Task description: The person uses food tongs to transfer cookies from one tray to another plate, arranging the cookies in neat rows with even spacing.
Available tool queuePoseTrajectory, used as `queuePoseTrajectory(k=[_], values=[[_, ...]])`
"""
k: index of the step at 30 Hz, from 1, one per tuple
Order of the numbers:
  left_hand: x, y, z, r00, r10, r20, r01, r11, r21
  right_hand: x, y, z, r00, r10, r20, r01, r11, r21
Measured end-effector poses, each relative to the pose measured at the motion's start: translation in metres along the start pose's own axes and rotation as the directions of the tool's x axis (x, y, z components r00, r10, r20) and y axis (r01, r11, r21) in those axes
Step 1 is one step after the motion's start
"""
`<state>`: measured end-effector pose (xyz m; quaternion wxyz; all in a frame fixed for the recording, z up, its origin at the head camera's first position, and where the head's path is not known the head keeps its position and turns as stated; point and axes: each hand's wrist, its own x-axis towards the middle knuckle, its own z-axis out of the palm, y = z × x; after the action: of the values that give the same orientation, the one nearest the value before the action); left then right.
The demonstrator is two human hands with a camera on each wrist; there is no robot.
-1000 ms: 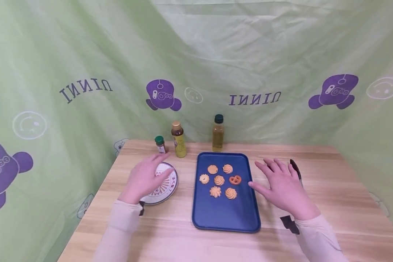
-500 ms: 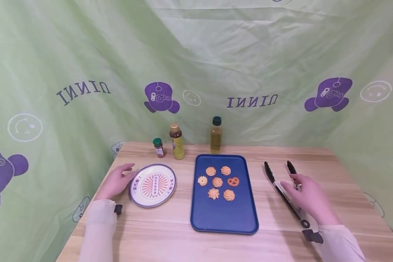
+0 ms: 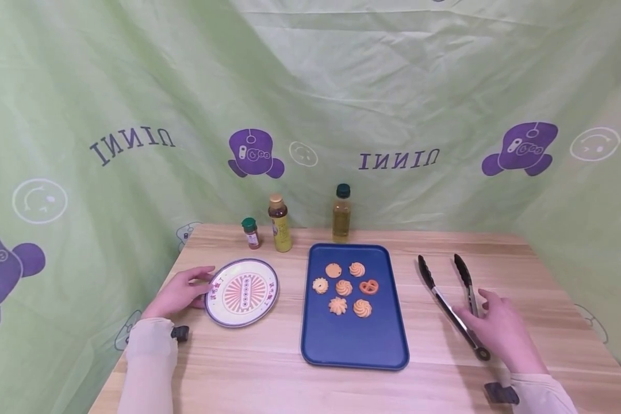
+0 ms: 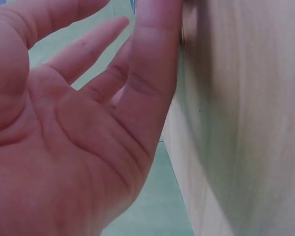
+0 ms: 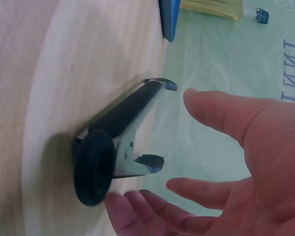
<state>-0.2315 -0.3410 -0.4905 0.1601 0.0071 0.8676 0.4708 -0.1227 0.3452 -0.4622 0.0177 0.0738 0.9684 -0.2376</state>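
Note:
A round white plate (image 3: 243, 292) with a purple rim and a red rayed print lies on the left. My left hand (image 3: 178, 290) is at its left edge, fingers extended beside the rim; whether they touch it cannot be told. Black-and-metal tongs (image 3: 451, 314) lie spread on the right, tips pointing away. Over their right arm hovers my right hand (image 3: 504, 330), thumb and fingers apart. In the right wrist view a gap shows between the hand and the tongs (image 5: 125, 113). A blue tray (image 3: 354, 345) with several cookies (image 3: 344, 288) and a pretzel (image 3: 369, 287) lies between the hands.
Along the back stand a small green-capped jar (image 3: 250, 233), a yellow-labelled bottle (image 3: 280, 227) and an oil bottle (image 3: 341, 218). A green curtain (image 3: 310, 75) hangs behind the wooden table (image 3: 269, 374).
My left hand has moved left from above the plate to its edge. My right hand has gone right and toward me, from beside the tray to over the tongs.

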Motion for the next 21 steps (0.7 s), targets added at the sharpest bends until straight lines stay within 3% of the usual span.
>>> queuePoseTrajectory(k=[8, 21], values=[[-0.005, 0.001, -0.005, 0.999, -0.044, 0.028, 0.044, 0.999, -0.025, 0.001, -0.004, 0.006, 0.999, -0.038, 0.004, 0.038, 0.998, -0.040], [-0.007, -0.001, -0.005, 0.998, -0.056, 0.031, 0.059, 0.995, -0.082, 0.006, -0.010, 0.015, 1.000, -0.007, -0.005, 0.006, 0.997, -0.073]])
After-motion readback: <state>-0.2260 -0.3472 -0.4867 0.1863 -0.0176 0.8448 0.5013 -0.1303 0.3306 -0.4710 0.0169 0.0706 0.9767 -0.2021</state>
